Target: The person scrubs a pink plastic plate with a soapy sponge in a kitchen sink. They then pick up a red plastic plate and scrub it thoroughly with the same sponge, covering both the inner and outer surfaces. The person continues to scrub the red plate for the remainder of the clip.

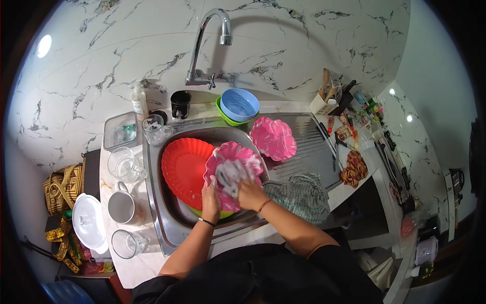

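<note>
Over the sink basin, my left hand grips the near left rim of a pink scalloped bowl streaked with suds. Inside that bowl my right hand presses a soapy, blurred scrubbing pad or cloth. A red fluted plate lies in the basin to the left, partly beneath the pink bowl, with a yellow-green dish edge showing below. A second sudsy pink scalloped dish sits at the drainboard's left side. Behind the basin, a blue bowl rests in a green bowl.
Glass mugs and a white mug line the left counter. A soapy container, pump bottle and black mug stand behind. The faucet arches above. A checked cloth lies on the right front edge, near knives.
</note>
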### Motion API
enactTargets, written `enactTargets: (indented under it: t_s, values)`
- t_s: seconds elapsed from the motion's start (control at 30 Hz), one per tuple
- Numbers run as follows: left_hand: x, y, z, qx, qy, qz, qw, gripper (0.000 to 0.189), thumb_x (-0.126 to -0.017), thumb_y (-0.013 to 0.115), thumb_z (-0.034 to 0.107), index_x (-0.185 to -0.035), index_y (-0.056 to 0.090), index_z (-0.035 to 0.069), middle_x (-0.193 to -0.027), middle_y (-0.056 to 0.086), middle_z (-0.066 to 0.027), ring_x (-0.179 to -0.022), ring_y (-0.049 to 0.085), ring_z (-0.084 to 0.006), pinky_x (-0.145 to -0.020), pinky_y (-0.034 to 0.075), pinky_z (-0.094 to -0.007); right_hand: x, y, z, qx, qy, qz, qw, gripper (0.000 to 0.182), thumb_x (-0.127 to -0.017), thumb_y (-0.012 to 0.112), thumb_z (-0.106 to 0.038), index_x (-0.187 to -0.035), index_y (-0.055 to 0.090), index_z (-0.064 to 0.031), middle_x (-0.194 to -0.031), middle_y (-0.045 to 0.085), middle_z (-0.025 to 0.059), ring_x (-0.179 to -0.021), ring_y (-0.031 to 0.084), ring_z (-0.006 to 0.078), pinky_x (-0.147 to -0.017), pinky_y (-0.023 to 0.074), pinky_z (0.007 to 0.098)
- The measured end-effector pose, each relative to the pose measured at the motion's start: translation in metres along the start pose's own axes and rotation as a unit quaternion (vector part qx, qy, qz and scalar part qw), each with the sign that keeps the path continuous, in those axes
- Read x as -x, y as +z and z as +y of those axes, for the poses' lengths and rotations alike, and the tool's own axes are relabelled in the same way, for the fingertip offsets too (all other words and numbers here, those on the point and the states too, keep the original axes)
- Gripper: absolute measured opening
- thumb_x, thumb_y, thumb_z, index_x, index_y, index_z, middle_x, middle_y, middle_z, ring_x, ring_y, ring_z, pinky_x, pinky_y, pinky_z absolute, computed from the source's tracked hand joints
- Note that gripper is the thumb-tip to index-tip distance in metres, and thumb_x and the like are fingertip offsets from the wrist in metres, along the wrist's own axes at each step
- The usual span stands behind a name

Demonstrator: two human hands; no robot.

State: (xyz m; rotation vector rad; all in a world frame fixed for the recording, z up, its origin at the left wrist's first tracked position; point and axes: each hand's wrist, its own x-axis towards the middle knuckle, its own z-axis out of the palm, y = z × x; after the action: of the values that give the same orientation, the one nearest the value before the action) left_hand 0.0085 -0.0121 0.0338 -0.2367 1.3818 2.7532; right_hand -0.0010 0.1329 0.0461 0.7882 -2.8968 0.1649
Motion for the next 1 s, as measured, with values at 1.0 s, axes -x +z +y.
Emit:
enactTargets:
  t_s: [1.0]
  values:
    - [-0.002,0.002,0.001,0.012,0.016,0.02,1.0,0.038,-0.099,0.043,0.036,-0.115,0.054,0.004,-0.085,0.047,0.0045,-0.075,0.041,-0.0067,-0.07,0.037,-0.0238,-0.019,-0.021,0.01,0.136,0.001,-0.042,0.99,0.054,-0.092,0.045,-0.032,-0.139,0.039,-0.0068,-0.152,0.019,0.0135,-0.139,0.022,0.0335,-0.11,0.0115,0.06]
